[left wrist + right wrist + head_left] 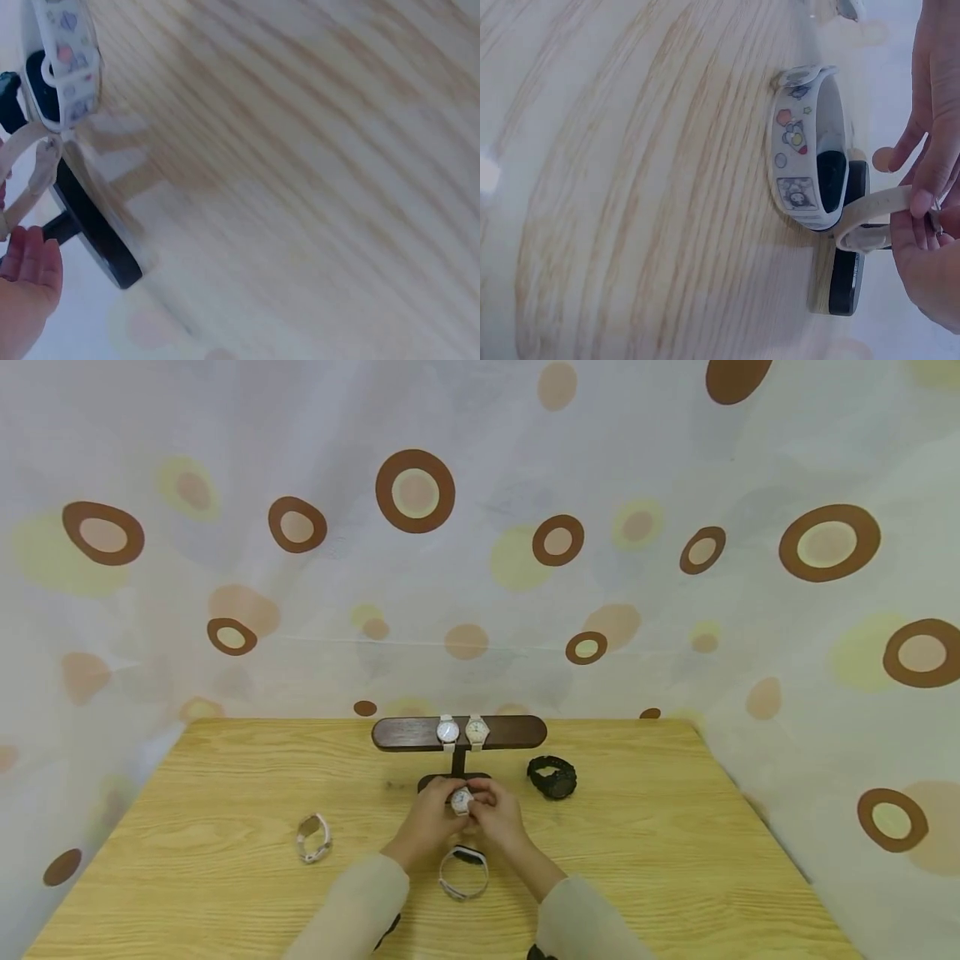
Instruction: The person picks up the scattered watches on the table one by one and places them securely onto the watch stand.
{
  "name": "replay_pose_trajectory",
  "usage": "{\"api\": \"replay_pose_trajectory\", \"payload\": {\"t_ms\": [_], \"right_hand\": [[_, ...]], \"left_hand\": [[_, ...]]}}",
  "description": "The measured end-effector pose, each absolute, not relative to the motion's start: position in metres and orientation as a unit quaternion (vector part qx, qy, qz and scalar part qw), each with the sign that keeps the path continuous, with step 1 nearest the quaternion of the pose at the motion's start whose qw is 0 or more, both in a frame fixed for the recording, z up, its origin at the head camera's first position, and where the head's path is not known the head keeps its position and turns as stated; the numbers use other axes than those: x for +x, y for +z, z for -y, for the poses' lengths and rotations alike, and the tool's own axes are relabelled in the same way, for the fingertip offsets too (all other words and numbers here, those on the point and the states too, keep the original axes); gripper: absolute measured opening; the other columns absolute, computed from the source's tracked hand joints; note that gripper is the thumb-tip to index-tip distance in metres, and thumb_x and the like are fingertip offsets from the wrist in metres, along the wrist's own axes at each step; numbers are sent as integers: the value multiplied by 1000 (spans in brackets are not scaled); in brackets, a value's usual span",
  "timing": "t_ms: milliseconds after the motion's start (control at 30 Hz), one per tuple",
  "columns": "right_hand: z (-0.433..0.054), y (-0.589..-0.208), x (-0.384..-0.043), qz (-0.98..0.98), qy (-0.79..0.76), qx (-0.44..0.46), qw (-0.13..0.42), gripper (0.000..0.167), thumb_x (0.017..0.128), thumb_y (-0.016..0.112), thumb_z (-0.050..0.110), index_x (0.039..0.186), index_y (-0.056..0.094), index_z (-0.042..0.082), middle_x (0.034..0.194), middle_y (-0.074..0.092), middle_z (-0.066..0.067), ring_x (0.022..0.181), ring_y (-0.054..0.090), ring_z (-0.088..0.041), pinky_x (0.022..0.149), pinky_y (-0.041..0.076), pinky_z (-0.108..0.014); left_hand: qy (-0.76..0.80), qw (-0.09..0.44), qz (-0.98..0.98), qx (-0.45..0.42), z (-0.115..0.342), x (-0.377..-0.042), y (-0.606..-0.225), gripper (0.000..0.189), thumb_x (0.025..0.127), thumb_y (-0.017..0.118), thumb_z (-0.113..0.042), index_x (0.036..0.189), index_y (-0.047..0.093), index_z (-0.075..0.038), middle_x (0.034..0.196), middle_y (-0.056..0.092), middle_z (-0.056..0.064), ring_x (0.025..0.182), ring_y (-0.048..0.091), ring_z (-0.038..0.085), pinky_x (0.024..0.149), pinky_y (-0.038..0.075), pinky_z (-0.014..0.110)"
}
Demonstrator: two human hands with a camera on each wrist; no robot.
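A small wristwatch [461, 801] with a round white face and pale strap is held between both hands, just in front of the display stand's base. My left hand [429, 821] grips it from the left. From the right, my right hand [498, 817] pinches its edge. The pale strap [874, 210] hangs in a loop below the fingers in the right wrist view. Below the hands stands a white patterned band [463, 872] with a dark module, untouched. In the left wrist view, the left hand's fingers [34, 262] lie beside the strap; part of the watch is cut off.
A dark watch stand [405, 734] carries two pale-strapped watches [447, 732] on its bar. Right of its base [101, 232] lies a black watch [553, 777]. Another pale watch [313, 838] rests at the left on the wooden table [225, 793]. A patterned curtain [480, 568] hangs behind.
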State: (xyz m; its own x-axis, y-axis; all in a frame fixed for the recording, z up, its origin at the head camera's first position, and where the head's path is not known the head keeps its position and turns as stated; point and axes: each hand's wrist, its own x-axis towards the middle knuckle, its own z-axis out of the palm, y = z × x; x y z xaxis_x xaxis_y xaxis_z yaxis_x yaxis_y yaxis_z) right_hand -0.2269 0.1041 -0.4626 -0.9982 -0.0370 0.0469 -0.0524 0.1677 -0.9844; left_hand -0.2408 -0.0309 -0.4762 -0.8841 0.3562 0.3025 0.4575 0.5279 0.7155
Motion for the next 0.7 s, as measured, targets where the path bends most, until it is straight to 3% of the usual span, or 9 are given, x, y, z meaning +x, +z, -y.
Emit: {"api": "replay_pose_trajectory", "payload": {"t_ms": [267, 700], "right_hand": [[-103, -462, -227, 724, 686, 65, -39, 36, 86, 49, -12, 122, 45, -17, 93, 59, -28, 72, 58, -7, 67, 57, -23], [-100, -462, -226, 720, 684, 93, -73, 40, 88, 49, -9, 127, 42, -14, 100, 58, -30, 73, 60, -5, 76, 58, -35]], "left_hand": [[-387, 58, 880, -269, 44, -240, -464, 42, 75, 76, -10, 112, 60, 4, 106, 58, 14, 97, 56, 25, 85, 52, 41], [-285, 137, 894, -319, 55, -239, -458, 37, 71, 80, -12, 101, 64, 2, 96, 64, 9, 90, 61, 22, 80, 54, 33]]}}
